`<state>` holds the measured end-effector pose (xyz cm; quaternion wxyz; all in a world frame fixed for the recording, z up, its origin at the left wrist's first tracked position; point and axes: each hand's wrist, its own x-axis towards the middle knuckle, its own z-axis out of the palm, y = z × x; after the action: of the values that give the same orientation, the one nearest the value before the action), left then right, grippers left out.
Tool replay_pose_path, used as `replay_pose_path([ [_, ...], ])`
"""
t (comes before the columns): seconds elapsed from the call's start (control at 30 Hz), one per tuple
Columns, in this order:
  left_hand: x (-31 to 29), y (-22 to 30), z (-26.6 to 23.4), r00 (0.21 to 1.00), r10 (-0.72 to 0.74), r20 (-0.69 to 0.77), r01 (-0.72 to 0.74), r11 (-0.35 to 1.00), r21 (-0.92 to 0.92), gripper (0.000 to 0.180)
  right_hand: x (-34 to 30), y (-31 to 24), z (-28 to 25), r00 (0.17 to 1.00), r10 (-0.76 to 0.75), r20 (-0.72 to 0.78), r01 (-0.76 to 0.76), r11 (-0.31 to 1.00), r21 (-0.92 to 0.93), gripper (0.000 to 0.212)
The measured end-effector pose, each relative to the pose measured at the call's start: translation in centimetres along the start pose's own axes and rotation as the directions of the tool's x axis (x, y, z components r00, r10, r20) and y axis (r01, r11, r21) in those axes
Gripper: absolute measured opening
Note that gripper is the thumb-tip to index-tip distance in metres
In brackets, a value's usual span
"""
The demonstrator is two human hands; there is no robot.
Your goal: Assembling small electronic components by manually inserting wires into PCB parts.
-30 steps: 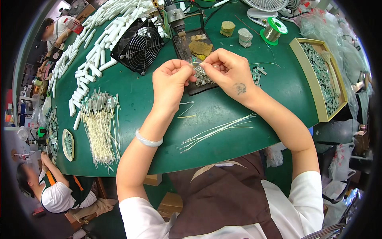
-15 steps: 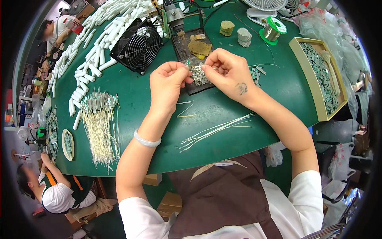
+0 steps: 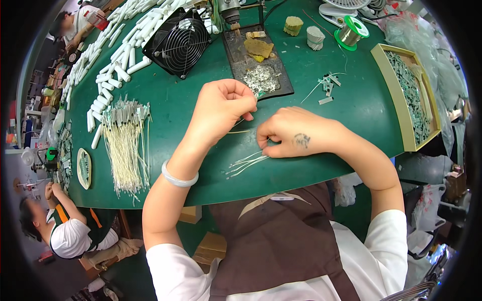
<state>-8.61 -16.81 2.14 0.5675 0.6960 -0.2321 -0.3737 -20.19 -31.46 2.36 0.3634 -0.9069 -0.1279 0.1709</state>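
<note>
My left hand [image 3: 223, 110] is closed, its thumb and forefinger pinching a small green circuit board [image 3: 260, 94]. That board is at the near edge of a dark metal plate [image 3: 281, 78] strewn with silvery solder bits [image 3: 261, 79]. Lower and to the right, my right hand [image 3: 298, 133] pinches at a loose bundle of thin pale wires [image 3: 247, 163] lying on the green table. Its fingertips are partly hidden behind the hand. A short yellowish wire [image 3: 238, 132] lies between my hands. Above the plate hangs a clamped soldering tool [image 3: 231, 15], with a yellow sponge [image 3: 258, 48] below it.
A black fan [image 3: 181, 42] stands far left beside piled white tubes [image 3: 120, 75]. Wired boards [image 3: 125, 150] lie in a bundle at left. Loose boards [image 3: 327, 85], a solder spool [image 3: 351, 34] and a board-filled box [image 3: 399, 100] are to the right. Two other people work at left.
My right hand has left the solder plate and come down toward me onto the wire bundle. My left hand has shifted slightly right and nearer, keeping the small board.
</note>
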Motion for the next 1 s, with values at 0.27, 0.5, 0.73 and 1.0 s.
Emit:
replay_pose_path([
  [0.27, -1.3, -0.4, -1.3, 0.988, -0.024, 0.15, 0.032, 0.998, -0.047, 0.007, 0.0, 0.4, 0.2, 0.997, -0.022, -0.069, 0.022, 1.0, 0.004, 0.011],
  [0.5, -1.7, -0.3, -3.3, 0.904, -0.167, 0.393, 0.16, 0.986, 0.05, 0.003, 0.1, 1.0, 0.2, 0.924, -0.166, -0.343, 0.165, 0.986, -0.032, 0.012],
  [0.73, -1.6, 0.1, -3.9, 0.925, -0.178, 0.336, 0.142, 0.981, 0.13, 0.004, -0.2, 1.6, -1.6, 0.927, -0.078, -0.368, 0.089, 0.996, 0.012, 0.014],
  [1.0, -2.0, 0.9, -6.5, 0.883, -0.266, 0.386, 0.072, 0.89, 0.451, 0.004, -0.9, 3.0, -3.9, 0.918, 0.102, -0.384, -0.023, 0.979, 0.205, 0.016],
])
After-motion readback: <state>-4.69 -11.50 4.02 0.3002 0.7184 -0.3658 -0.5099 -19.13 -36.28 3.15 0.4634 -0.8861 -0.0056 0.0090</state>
